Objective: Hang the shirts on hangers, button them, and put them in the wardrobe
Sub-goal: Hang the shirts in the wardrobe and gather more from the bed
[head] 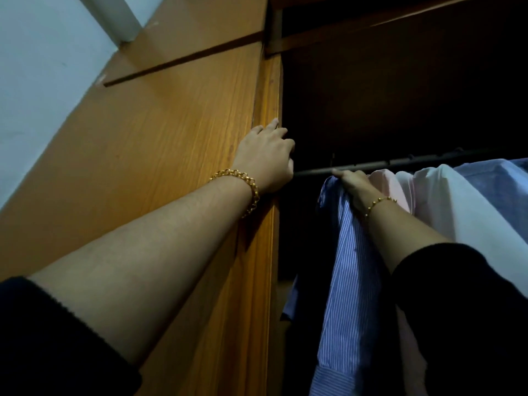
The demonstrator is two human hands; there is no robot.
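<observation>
A pale blue wall (43, 67) runs up the left of the view, beside a wardrobe (171, 138) of orange-brown wood grain seen from below, its inside dark. The left arm reaches up and forward, bare from a pushed-back black sleeve (43, 338), with a chunky gold bracelet (245, 184) at the wrist. The left hand (265, 158) lies back-up on the wooden upright (268, 90) at the edge of the opening. One finger points up along the wood and the others bend over the edge into the dark, so this grip is hooked round the upright. The thumb is hidden. The right arm, in a matching sleeve and with a finer gold chain (380, 202), stretches up to the dark rail (400, 162) that crosses the interior. The right hand (353, 182) sits just under the rail, its grip closed round the bunched top of the striped shirt (351, 281). Whether a hanger is in there cannot be told. That shirt, blue with thin white stripes, hangs down inside the wardrobe, with a cuff showing at the bottom. Beside it, to the right along the rail, hang a pink shirt (391, 184), a white shirt (463, 207) and a plain blue shirt (491, 175), pressed close together.
</observation>
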